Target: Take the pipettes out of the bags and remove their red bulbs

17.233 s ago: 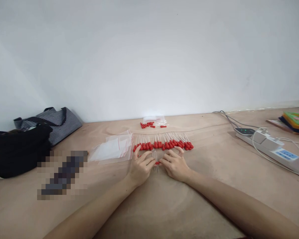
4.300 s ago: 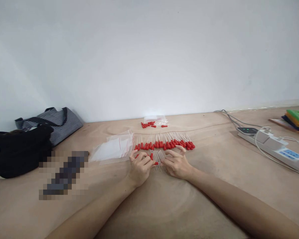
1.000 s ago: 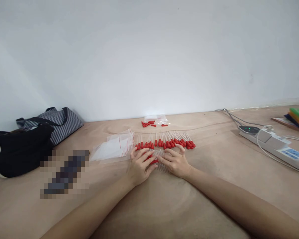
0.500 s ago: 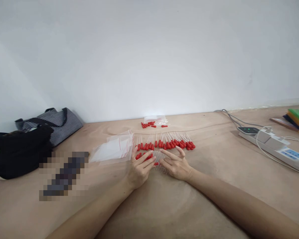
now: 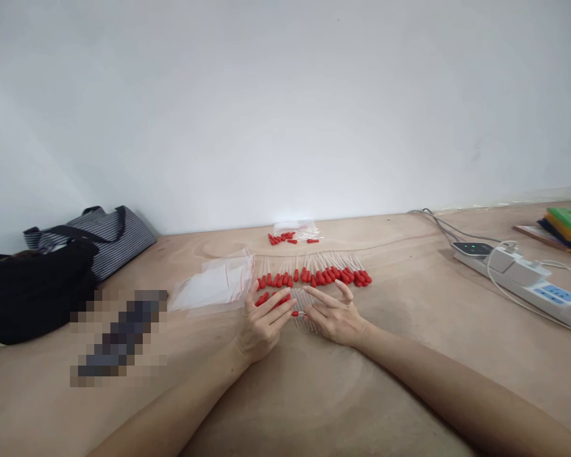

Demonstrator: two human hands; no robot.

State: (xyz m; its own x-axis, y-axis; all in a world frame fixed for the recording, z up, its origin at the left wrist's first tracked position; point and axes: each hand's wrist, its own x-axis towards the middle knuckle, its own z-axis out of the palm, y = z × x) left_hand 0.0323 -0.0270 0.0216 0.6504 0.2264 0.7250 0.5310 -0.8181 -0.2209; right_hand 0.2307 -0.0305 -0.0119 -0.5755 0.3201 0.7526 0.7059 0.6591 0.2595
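My right hand (image 5: 335, 317) pinches a dropper by its clear tube; the red rubber bulb (image 5: 295, 313) on its end points left. My left hand (image 5: 265, 325) is just left of that bulb, fingers stretched out and apart, thumb mostly hidden. Loose red bulbs (image 5: 262, 299) lie under and behind the left fingers. Thin clear tubes (image 5: 307, 325) lie side by side on the table beneath and between both hands. Behind them runs a row of droppers (image 5: 333, 274), their red bulbs toward me and pale tubes pointing away.
Clear zip bags (image 5: 212, 284) are stacked left of the row. Near the wall lies another bag (image 5: 295, 227) with red bulbs and tubes around it. A power strip (image 5: 533, 285) with cables stands right, beside coloured items (image 5: 568, 225). Bags (image 5: 38, 292) and a blurred dark object (image 5: 124, 336) sit left.
My left hand has shifted slightly left, away from the right one. More of the red bulb between them now shows. My right hand has hardly moved; the view has shifted slightly.
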